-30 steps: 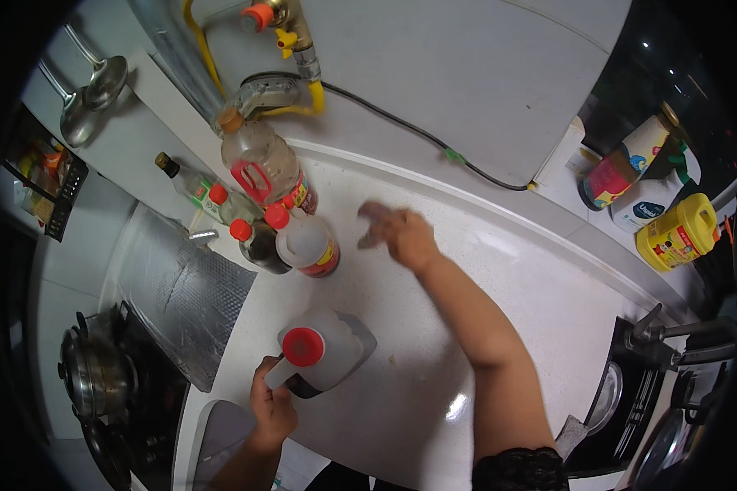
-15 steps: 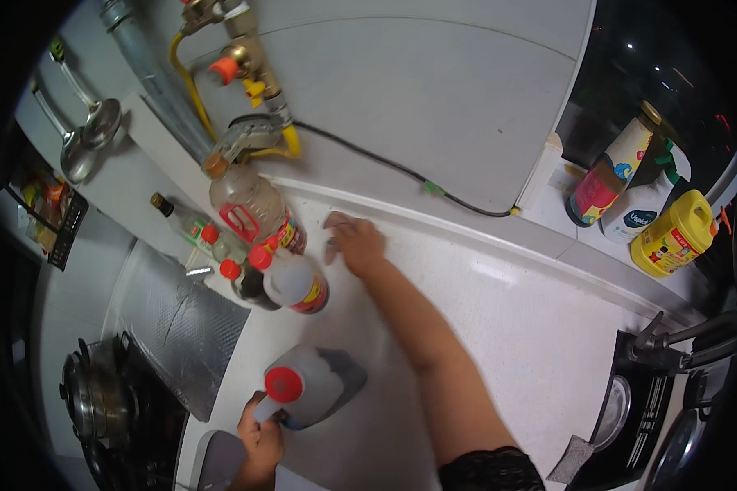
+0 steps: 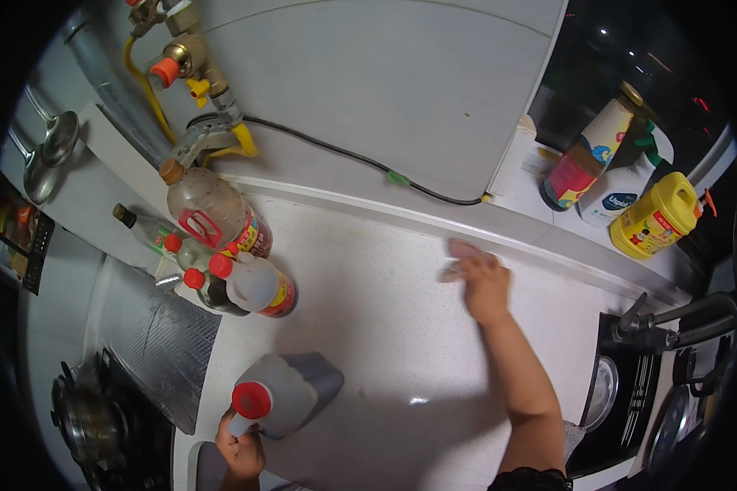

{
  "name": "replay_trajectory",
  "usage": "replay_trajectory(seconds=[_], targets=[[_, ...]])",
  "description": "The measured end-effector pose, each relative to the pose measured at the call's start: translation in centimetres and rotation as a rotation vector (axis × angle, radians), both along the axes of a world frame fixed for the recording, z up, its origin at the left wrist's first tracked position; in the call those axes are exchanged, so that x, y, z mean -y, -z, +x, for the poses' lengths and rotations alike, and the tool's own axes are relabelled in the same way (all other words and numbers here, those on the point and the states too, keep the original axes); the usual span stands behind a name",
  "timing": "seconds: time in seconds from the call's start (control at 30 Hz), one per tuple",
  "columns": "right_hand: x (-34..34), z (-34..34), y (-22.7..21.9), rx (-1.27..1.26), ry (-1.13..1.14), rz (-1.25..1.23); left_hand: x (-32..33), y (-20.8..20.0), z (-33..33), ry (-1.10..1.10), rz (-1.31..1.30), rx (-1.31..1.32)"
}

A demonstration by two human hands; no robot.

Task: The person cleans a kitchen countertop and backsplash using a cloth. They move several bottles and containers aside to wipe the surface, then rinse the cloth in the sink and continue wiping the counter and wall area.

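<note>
My left hand [image 3: 241,449] is wrapped round the handle of a translucent plastic jug [image 3: 291,393] with a red cap and dark liquid inside. The jug is tilted over the near left part of the white countertop [image 3: 360,319]; whether its base touches is hard to tell. Toward the back of the counter, my right hand [image 3: 485,282] presses a pinkish cloth [image 3: 457,262] against the surface, close to the wall ledge. The fingers are bunched over the cloth and partly hide it.
At the left stand a large oil bottle [image 3: 213,209], a white red-capped bottle [image 3: 258,284] and several smaller bottles. A pot [image 3: 88,417] sits on the stove. Cleaner bottles, one a yellow jug [image 3: 653,217], line the right windowsill. The sink [image 3: 602,393] lies at the right.
My right hand has swept the cloth rightward along the back of the counter, away from the bottles. My left hand still grips the jug. The whole view has shifted somewhat.
</note>
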State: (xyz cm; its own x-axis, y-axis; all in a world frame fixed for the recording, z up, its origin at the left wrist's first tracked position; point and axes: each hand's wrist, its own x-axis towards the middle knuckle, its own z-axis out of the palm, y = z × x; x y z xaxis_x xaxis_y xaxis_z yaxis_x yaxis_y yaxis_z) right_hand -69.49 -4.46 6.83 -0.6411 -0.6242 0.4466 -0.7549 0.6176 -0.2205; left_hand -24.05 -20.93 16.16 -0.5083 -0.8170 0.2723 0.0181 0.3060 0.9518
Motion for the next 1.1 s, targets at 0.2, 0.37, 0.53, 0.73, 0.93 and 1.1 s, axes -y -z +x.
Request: replay_trajectory(seconds=[0.2,0.37,0.53,0.73,0.93,1.1], targets=[[-15.2,-0.9,1.4,-0.156,0.683,0.253,0.2,-0.8,-0.8,0.077,0.055,0.038],[-2.2,4.6,0.4,0.031,0.343,0.100,-0.5,-1.7,-4.7,0.131,-0.017,0.018],[0.1,9.4,0.0,-0.034,-0.056,0.037,-0.6,-3.0,-9.4,0.110,0.150,-0.020],[-7.3,18.1,-1.8,0.014,-0.268,0.088,1.2,-2.6,-17.2,0.131,0.102,-0.099],[-7.8,13.2,-1.8,0.074,0.063,0.144,0.4,-2.4,-28.0,0.151,0.240,-0.177],[-6.8,11.7,-0.7,0.029,0.151,0.092,-1.0,-2.7,-32.1,0.105,0.292,-0.138]])
